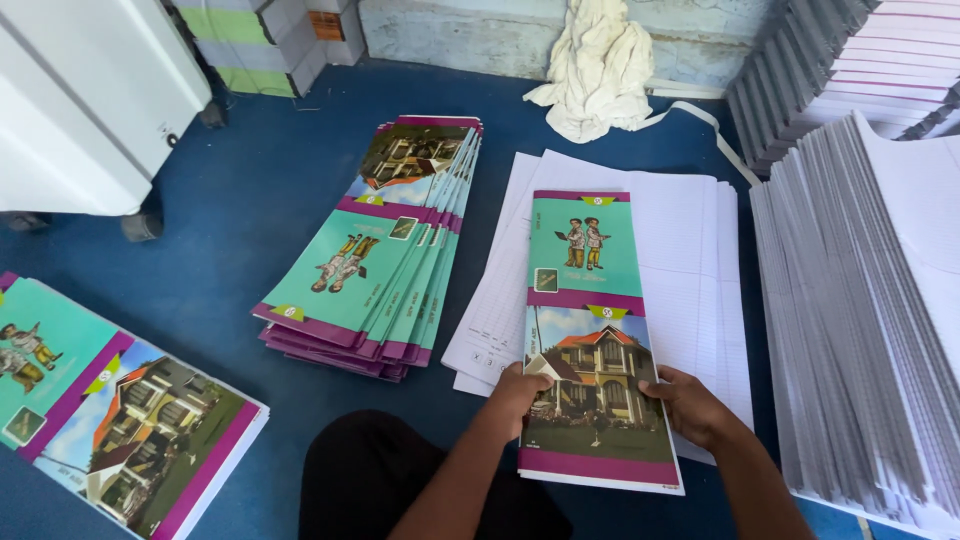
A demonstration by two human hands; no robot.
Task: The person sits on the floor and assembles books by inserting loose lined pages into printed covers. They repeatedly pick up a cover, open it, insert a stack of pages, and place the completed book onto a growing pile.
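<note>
A long printed cover sheet (590,300), teal and purple with two cartoon children above and a house picture below, lies on a spread of lined white pages (690,260). My left hand (518,388) grips its left edge near the house picture. My right hand (688,402) holds its right edge at the same height. Both thumbs press on the cover's face. My dark-clothed knee (370,470) shows below the left forearm.
A fanned stack of the same covers (380,260) lies to the left on the blue floor (240,200). Another cover pile (120,410) sits at bottom left. Tall stacks of white page sets (870,300) stand at right, a crumpled cloth (598,65) behind, a white appliance (80,90) at top left.
</note>
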